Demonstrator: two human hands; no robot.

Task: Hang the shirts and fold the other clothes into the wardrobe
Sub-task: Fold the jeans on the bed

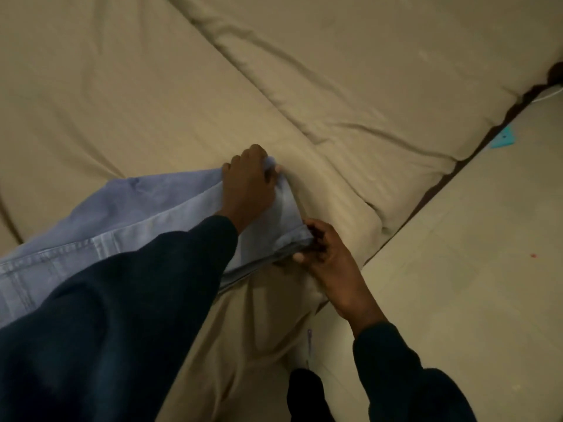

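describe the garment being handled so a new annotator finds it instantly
Start from the big beige-sheeted bed filling most of the view. At its near edge lies a pale blue denim garment with visible seams, its far end gripped by the left hand and pinched by the right hand. It is the only blue cloth on the beige bedding.

A bed (335,71) with a tan sheet fills the upper left and middle of the frame, its cloth creased in long diagonal folds. A pale tiled floor (472,254) takes the lower right. Near the right edge a small teal object (504,137) lies on the floor just beside the bed, with a white cable (548,94) above it. The light is dim and warm.
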